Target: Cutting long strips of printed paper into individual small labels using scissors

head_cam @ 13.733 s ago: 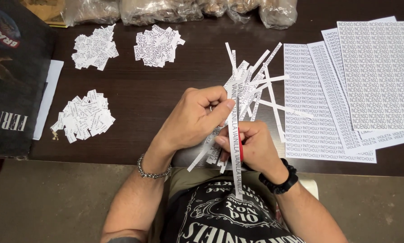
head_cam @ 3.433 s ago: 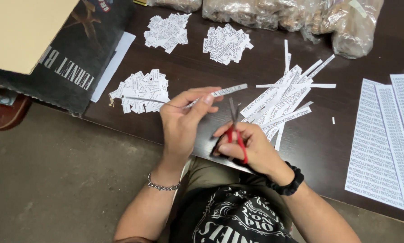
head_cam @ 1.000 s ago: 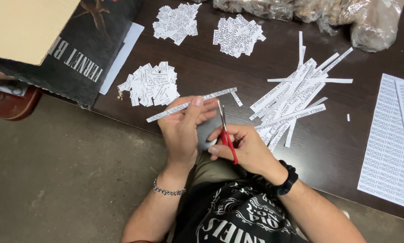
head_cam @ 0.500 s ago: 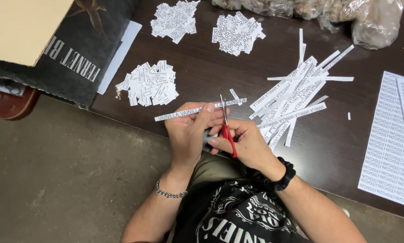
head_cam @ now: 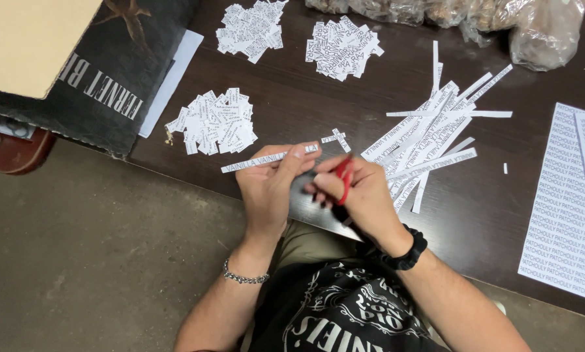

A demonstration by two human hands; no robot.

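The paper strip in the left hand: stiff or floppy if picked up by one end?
Probably floppy: the paper strip is thin and narrow, held at one end by the left hand. Likely very light; the cut labels suggest it scatters easily.

the left hand pinches a printed paper strip between thumb and fingers, the strip running out level to the left over the edge of the dark worktop. the right hand is closed through the handles of red scissors, held just beside the strip's right end. a small cut label lies on the worktop just above the hands. to the right lies a loose heap of long strips; three piles of cut labels sit further up and left. printed sheets lie at the far right, clear bags along the top edge.
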